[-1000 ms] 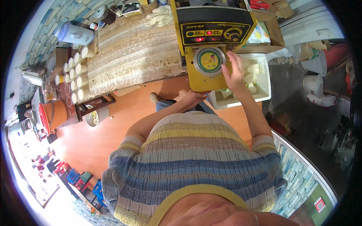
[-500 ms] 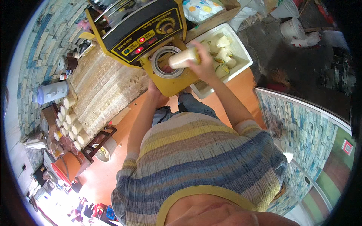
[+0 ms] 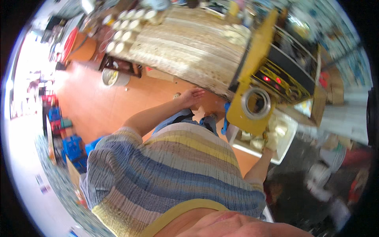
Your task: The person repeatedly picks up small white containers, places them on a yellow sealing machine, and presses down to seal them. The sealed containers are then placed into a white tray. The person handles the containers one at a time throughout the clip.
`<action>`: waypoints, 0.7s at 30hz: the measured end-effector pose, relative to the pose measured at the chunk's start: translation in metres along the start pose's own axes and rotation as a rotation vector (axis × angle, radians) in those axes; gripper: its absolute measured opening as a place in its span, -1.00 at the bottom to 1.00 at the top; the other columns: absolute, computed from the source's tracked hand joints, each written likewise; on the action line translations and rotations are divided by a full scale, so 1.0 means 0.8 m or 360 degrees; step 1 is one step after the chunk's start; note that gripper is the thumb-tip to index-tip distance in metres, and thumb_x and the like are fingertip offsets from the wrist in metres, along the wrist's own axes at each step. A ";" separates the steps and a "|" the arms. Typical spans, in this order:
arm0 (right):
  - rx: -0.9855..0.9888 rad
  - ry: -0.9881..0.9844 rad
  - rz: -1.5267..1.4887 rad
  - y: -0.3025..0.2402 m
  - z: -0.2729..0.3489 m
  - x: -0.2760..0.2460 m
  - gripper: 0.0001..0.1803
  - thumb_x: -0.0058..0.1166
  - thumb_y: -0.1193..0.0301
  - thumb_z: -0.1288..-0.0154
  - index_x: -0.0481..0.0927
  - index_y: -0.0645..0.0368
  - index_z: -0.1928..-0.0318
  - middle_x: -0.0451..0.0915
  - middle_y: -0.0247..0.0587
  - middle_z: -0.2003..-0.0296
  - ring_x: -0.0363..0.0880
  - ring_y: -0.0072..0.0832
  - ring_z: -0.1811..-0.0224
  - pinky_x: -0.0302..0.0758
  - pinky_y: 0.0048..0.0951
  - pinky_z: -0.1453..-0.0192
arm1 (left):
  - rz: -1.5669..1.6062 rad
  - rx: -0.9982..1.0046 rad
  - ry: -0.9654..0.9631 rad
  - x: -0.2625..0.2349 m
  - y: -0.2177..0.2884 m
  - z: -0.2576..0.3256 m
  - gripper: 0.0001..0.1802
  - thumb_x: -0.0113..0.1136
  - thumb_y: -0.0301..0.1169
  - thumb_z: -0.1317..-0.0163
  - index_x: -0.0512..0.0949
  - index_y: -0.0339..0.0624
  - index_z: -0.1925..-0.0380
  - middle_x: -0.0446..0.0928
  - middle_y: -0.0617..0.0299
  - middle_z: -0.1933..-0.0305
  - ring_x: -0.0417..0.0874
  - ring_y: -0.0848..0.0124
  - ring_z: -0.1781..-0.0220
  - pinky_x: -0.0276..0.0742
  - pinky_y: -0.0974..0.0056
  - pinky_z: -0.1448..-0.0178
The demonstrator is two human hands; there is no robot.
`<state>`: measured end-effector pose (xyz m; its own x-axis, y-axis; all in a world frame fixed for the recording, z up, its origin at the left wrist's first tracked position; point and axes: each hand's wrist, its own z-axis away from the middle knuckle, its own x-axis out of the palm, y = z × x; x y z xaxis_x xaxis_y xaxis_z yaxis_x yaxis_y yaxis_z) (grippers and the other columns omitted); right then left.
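My right hand (image 3: 269, 151) is low over the white foam box (image 3: 291, 147), its fingers around a pale sealed cup (image 3: 272, 140); motion blurs the grip. Several more pale cups (image 3: 280, 128) lie in that box, partly hidden by the machine's yellow plate. My left hand (image 3: 192, 97) hangs in front of the wooden table's edge, fingers stretched out, with nothing in it. Between my hands stands the black and yellow cup sealing machine (image 3: 282, 81), two red lights lit. Its metal ring holder (image 3: 256, 103) sticks out toward me with no cup in it.
Several pale cups (image 3: 127, 36) stand in rows at the left end of the wooden table (image 3: 185, 41). Below them is a white bucket (image 3: 120, 80). An orange bucket (image 3: 85, 49) and blue crates (image 3: 74, 147) are farther left. Cardboard (image 3: 316, 106) sits beside the machine.
My view has swung left. My right hand has carried the cup from above the ring down to the foam box. My left hand has left the machine's plate and moved left, fingers extended.
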<state>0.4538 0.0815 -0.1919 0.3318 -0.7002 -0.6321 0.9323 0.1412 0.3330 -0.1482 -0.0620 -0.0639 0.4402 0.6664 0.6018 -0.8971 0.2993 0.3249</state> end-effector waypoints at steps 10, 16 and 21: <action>-0.0776 0.3146 -0.2166 -0.243 0.410 -0.428 -0.75 -0.11 0.44 -0.30 0.53 0.28 0.10 0.53 -0.02 0.09 0.50 -0.23 0.01 0.47 -0.25 -0.01 | 0.0437 0.0133 0.0240 -0.106 0.037 0.067 -0.71 -0.11 -0.29 -0.37 0.41 -0.15 -0.01 0.54 0.24 0.05 0.53 0.39 0.02 0.44 0.30 -0.06; -0.2233 0.1446 -0.1711 -0.651 0.406 -0.539 -0.60 0.07 0.52 -0.18 0.46 0.20 -0.07 0.47 -0.18 -0.09 0.43 -0.37 -0.09 0.38 -0.37 -0.11 | 0.0531 0.0247 0.0212 -0.167 0.100 0.096 -0.68 -0.13 -0.31 -0.36 0.38 -0.16 -0.05 0.50 0.22 0.01 0.49 0.38 -0.02 0.38 0.30 -0.13; -0.2181 0.1234 -0.1211 -0.982 0.330 -0.624 -0.30 0.31 0.23 -0.01 0.37 0.27 -0.14 0.39 0.05 -0.11 0.33 -0.15 -0.18 0.26 -0.19 -0.24 | 0.0530 0.0388 0.0249 -0.225 0.152 0.125 -0.67 -0.11 -0.35 -0.35 0.35 -0.21 -0.07 0.50 0.17 0.01 0.50 0.37 -0.02 0.38 0.28 -0.16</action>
<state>-0.4822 0.1358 0.0469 -0.5943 -0.4759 -0.6484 0.2006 0.6930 -0.6925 -0.3330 -0.2140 -0.0595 0.1006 0.8004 0.5910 -0.9461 -0.1068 0.3057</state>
